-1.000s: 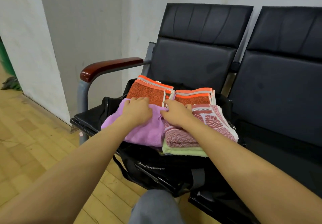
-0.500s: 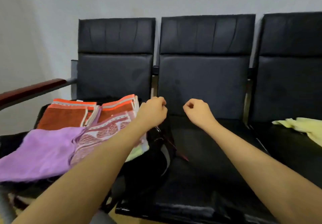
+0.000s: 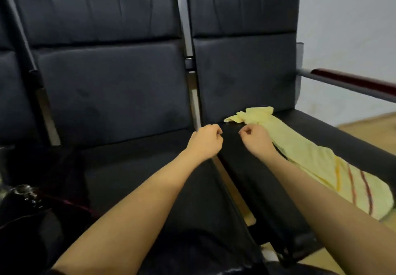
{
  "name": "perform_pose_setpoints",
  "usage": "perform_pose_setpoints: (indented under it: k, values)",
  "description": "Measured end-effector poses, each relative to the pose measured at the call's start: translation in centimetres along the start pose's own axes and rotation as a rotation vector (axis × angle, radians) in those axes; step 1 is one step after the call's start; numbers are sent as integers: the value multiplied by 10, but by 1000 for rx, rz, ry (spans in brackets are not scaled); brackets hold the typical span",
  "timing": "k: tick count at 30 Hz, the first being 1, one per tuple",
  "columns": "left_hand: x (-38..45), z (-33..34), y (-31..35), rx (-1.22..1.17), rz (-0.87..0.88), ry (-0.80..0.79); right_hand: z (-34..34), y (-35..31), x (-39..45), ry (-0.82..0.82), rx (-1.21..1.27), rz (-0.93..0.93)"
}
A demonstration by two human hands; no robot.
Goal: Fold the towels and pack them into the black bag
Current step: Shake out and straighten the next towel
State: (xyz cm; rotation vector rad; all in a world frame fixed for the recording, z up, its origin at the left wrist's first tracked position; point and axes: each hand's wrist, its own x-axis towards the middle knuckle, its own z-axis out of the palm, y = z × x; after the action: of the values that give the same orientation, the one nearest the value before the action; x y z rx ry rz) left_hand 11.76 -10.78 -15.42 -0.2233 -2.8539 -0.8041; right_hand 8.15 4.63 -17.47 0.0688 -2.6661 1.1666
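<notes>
While both hands hang mid-frame over the black seats, left hand (image 3: 204, 141) and right hand (image 3: 256, 140) are clenched into fists — nothing held. Yellow towel (image 3: 310, 157) lies unfolded on the right seat (image 3: 334, 133), running from centre to lower right, just beside the right hand. Black bag (image 3: 27, 206) sits at the lower left edge — only partly visible.
</notes>
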Motion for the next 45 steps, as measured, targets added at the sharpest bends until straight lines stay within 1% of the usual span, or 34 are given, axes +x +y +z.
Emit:
perform_pose_setpoints:
  k: [4, 7, 10, 12, 13, 15, 19, 22, 25, 26, 28, 30, 32, 33, 35, 37, 39, 42, 45]
  values:
    - [48, 57, 33, 56, 78, -117, -25, 59, 28, 91, -35, 167]
    - [77, 95, 54, 134, 141, -190, -31, 97, 41, 47, -201, 225]
    - [97, 124, 68, 170, 148, -279, -29, 125, 44, -15, -440, 236]
    - [104, 140, 69, 190, 137, -337, -29, 134, 44, -52, -606, 210]
    - [105, 146, 67, 200, 132, -361, -30, 135, 45, -61, -648, 173]
    - [102, 156, 61, 194, 121, -376, -29, 131, 47, -72, -595, 125]
    - [90, 156, 48, 147, 118, -345, -26, 114, 42, -105, -308, 134]
    - [79, 148, 37, 179, 139, -292, -24, 104, 31, -104, -178, 95]
    - [65, 134, 26, 154, 95, -210, -23, 88, 19, -184, -68, 62]
    - [60, 128, 22, 130, 82, -179, -22, 83, 15, -171, -64, 59]
    - [46, 114, 12, 58, 72, -108, -18, 75, 6, -81, -75, 72]
    - [30, 98, 3, -27, 71, -58, -11, 69, -2, -41, -183, 155]
    - [13, 82, -6, -83, 71, -20, -1, 60, -14, -139, -358, 250]
    - [5, 74, -10, -87, 77, 2, 4, 54, -20, -194, -385, 263]
    - [-12, 58, -19, -56, 86, 52, 13, 39, -28, -272, -365, 219]
    - [-29, 43, -30, 22, 58, 112, 24, 21, -35, -337, -309, 118]
    - [-46, 29, -44, 115, 11, 154, 38, 4, -43, -378, -303, 14]
    - [-71, 12, -68, 237, -66, 152, 58, -20, -52, -337, -289, -142]
    - [-93, -1, -91, 257, -193, 101, 69, -39, -58, -252, -191, -185]
